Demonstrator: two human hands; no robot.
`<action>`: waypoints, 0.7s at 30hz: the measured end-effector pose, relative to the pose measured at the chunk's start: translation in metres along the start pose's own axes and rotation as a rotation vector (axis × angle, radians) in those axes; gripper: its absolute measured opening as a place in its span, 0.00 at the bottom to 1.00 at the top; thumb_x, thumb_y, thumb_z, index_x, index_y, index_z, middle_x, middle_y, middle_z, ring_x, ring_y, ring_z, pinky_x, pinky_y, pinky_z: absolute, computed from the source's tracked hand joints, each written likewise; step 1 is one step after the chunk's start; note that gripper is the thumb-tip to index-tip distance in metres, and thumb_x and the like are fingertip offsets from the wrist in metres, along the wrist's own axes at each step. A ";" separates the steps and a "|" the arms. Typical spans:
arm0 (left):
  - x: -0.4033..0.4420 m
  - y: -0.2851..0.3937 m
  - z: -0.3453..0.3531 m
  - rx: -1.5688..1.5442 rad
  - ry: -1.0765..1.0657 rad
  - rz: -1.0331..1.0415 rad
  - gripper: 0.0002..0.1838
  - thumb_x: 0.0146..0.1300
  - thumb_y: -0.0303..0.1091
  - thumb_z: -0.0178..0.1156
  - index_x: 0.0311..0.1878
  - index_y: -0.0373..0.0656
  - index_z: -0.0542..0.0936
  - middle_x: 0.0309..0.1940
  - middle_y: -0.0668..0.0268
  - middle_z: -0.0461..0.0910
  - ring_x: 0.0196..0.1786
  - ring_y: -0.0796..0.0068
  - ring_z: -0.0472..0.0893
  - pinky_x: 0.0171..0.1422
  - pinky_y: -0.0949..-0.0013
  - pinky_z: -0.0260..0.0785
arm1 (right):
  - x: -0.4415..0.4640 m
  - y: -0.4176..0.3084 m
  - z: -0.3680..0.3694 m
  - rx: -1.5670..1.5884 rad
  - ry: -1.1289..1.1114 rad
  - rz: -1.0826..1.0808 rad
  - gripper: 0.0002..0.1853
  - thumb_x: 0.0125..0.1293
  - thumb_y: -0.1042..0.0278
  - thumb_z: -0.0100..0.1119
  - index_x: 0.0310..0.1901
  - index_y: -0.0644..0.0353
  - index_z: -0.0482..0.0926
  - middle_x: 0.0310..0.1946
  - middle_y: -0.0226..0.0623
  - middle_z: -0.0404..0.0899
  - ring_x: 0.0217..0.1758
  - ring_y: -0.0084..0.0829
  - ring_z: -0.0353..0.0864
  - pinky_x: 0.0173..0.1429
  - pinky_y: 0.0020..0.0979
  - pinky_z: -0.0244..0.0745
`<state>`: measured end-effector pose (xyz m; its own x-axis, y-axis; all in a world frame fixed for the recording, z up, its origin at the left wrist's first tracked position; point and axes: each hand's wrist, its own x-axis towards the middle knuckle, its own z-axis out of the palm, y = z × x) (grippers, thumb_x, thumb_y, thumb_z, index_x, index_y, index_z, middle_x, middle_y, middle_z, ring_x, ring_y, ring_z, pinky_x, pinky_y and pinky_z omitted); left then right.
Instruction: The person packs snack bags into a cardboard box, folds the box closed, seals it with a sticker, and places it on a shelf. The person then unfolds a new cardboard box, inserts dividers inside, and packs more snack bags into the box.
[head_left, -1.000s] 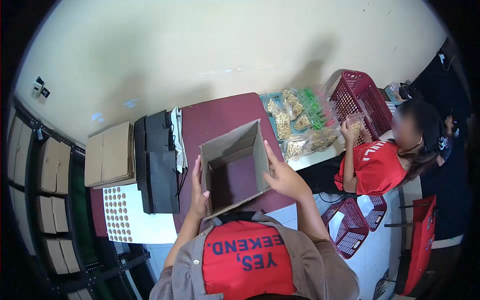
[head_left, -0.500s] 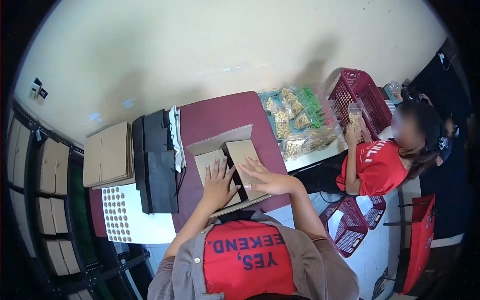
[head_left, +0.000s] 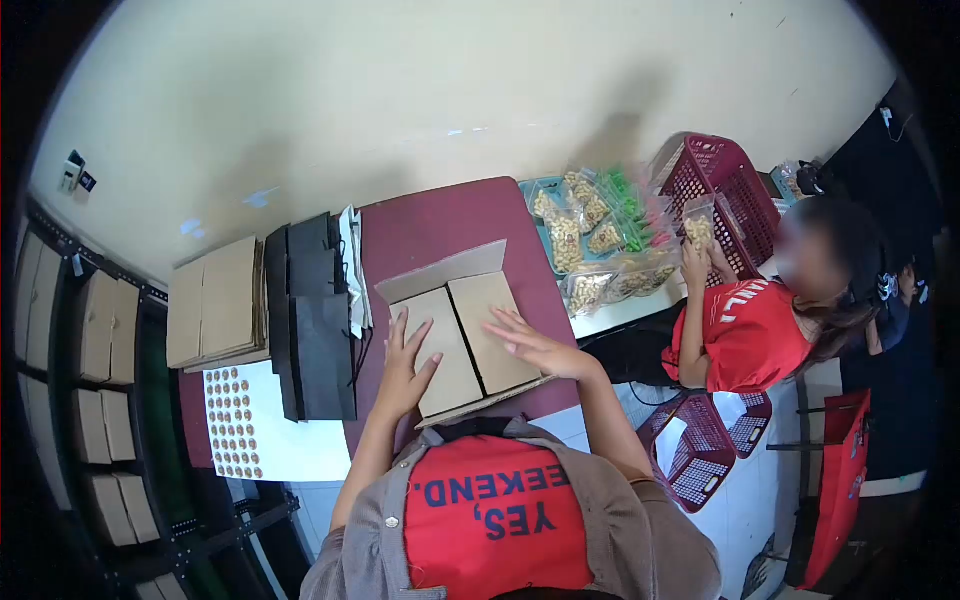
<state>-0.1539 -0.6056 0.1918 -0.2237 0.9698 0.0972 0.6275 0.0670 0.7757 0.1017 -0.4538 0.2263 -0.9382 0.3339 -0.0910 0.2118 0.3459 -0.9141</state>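
Brown cardboard box [head_left: 447,358] between my left hand [head_left: 402,372] and right hand [head_left: 550,356], on maroon table [head_left: 430,222]; flap seam [head_left: 468,342] runs away, slanting left; far flap [head_left: 450,270] raised; each grip open, fingers spread over its side flap.

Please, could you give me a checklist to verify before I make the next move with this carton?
1. Left flap folded inward: ok.
2. Right flap folded inward: ok.
3. These two flaps meet without a gap: not ok, a dark slit shows.
4. Far flap folded down: not ok, it stands up.
5. Left hand and right hand at the carton: ok.
6. Bottom closed: cannot tell, hidden.
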 end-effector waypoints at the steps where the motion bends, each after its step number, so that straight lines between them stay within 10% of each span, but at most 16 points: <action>1: 0.001 -0.002 0.003 0.001 0.015 0.007 0.31 0.67 0.45 0.60 0.73 0.57 0.68 0.81 0.57 0.44 0.81 0.41 0.42 0.80 0.38 0.34 | -0.001 0.001 0.000 0.042 0.029 0.005 0.29 0.79 0.47 0.40 0.77 0.47 0.57 0.82 0.41 0.35 0.84 0.43 0.27 0.83 0.44 0.28; 10: 0.000 -0.001 0.006 0.066 -0.003 0.028 0.31 0.66 0.43 0.62 0.73 0.59 0.69 0.81 0.55 0.44 0.80 0.37 0.42 0.80 0.38 0.39 | -0.009 0.005 0.011 -0.026 0.301 0.130 0.41 0.66 0.61 0.65 0.78 0.51 0.55 0.81 0.46 0.42 0.84 0.41 0.35 0.81 0.40 0.40; 13: 0.001 -0.009 -0.004 0.022 -0.074 0.095 0.31 0.65 0.43 0.63 0.72 0.60 0.69 0.81 0.54 0.43 0.80 0.35 0.42 0.80 0.40 0.41 | -0.004 0.010 0.020 0.376 0.313 0.068 0.46 0.63 0.64 0.68 0.78 0.52 0.52 0.79 0.47 0.47 0.83 0.40 0.43 0.80 0.37 0.43; 21: -0.003 -0.019 -0.010 -0.353 0.006 0.093 0.23 0.67 0.39 0.61 0.65 0.53 0.78 0.80 0.54 0.48 0.82 0.45 0.43 0.81 0.46 0.42 | -0.001 0.001 0.048 0.341 0.482 0.150 0.41 0.69 0.54 0.59 0.78 0.53 0.52 0.78 0.46 0.50 0.82 0.40 0.45 0.81 0.36 0.41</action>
<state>-0.1724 -0.6121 0.1827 -0.1826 0.9665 0.1805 0.3498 -0.1077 0.9306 0.0898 -0.4960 0.2062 -0.6583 0.7443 -0.1123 0.1580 -0.0092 -0.9874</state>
